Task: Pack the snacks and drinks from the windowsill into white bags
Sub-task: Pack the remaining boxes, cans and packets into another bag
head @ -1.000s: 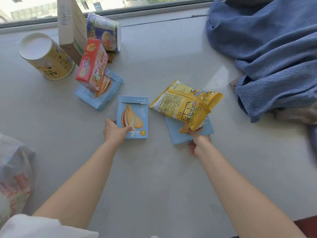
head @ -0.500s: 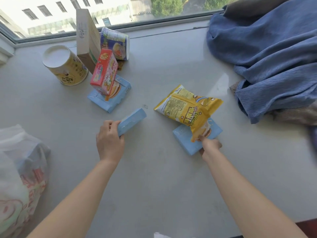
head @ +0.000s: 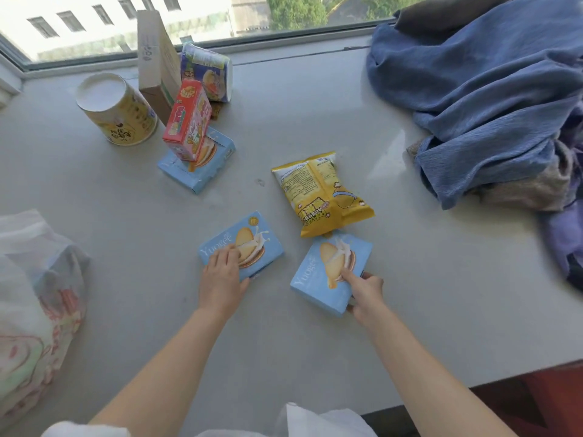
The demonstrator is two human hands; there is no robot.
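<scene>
My left hand [head: 221, 279] grips the near end of a light blue biscuit box [head: 252, 244] with the picture side up. A second blue biscuit box [head: 325, 279] is held at its near right corner by my right hand [head: 366, 293], thumb on top. A yellow snack bag [head: 321, 192] lies just beyond that box, its lower edge over the box's far end. Farther back stand a red carton [head: 187, 119] on a third blue box [head: 202, 171], a yellow cylinder can [head: 118, 110], a brown cardboard box [head: 156, 61] and a blue packet [head: 206, 70]. A white bag [head: 34, 294] sits at the left.
The grey windowsill [head: 284, 326] runs from the window frame [head: 126, 58] to its front edge at the lower right. A pile of blue cloth [head: 489, 89] covers the right side. Another white bag [head: 315, 421] shows at the bottom edge.
My left hand turned its blue box from on edge to face up and drew it nearer. My right hand pulled the other box out from under the yellow bag, which now lies flat.
</scene>
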